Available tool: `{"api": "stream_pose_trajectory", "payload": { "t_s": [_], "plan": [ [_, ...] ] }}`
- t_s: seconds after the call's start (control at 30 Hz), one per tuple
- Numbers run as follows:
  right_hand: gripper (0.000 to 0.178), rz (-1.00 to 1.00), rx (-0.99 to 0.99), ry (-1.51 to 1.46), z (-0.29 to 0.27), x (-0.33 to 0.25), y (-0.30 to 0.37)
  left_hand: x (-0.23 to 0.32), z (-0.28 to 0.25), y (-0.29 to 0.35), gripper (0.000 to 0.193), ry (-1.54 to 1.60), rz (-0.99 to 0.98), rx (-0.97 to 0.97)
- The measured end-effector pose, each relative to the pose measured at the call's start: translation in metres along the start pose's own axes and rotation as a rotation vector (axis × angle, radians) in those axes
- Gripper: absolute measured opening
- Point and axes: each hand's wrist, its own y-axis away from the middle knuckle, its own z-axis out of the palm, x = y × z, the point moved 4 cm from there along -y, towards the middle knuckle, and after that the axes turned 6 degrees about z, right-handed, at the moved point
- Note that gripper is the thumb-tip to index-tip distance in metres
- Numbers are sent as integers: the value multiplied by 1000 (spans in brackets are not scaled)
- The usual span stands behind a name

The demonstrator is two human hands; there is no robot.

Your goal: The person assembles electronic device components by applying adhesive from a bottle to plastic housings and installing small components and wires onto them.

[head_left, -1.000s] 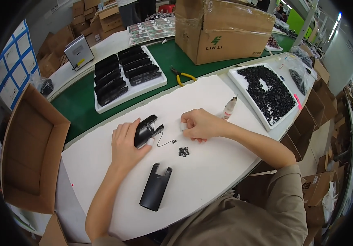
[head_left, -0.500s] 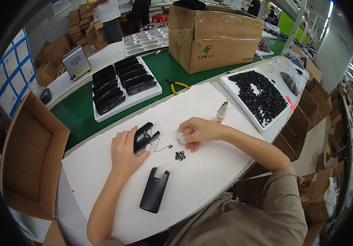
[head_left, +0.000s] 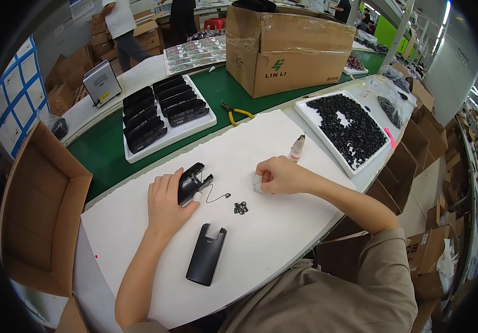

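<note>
Head view: I have the left hand point(head_left: 164, 202) left of centre, fingers and thumb closed around a black forked housing point(head_left: 188, 187) at the far left part of the white sheet point(head_left: 283, 233). Thin wire point(head_left: 210, 200) trails right from it. Right hand point(head_left: 279, 175) well apart, fingers curled in; I can't tell whether they grip anything. Small black parts point(head_left: 240, 208) lie between, nearer me. Black shell point(head_left: 207, 255) lies nearer still. Bottle point(head_left: 297, 148) just beyond the right hand.

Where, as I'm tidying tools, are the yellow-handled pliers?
In the head view, upper middle, the yellow-handled pliers lie on the green surface, just right of the white tray of black housings.
</note>
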Motion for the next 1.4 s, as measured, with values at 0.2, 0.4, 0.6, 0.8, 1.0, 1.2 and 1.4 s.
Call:
{"api": "stream_pose_trajectory", "payload": {
  "t_s": [0.2, 0.4, 0.6, 0.8, 1.0, 1.2, 1.4],
  "plan": [
    [18, -16, 8, 107, -6, -11, 2, -1, 1, 0, 56, 2, 2, -3],
    [23, 149, -149, -242, -6, -3, 0, -2, 1, 0, 56, 13, -7, -4],
    [24, 185, -221, -516, 15, -14, 7, -2, 0, -1, 55, 21, -8, -8],
    [24, 147, -173, -130, 1, -23, 2, -2, 2, 0, 55, 20, -3, -8],
    [21, -97, 18, 388, -1, -24, 3, -1, 1, 0, 56, 18, -5, -28],
    [18, -86, -9, 337, 0, -28, 8, -2, 1, 1, 59, 13, 6, -8],
    [19, -153, -9, 341, 10, -32, 10, 1, 1, 0, 57, -15, 29, -3]
  ]
}}
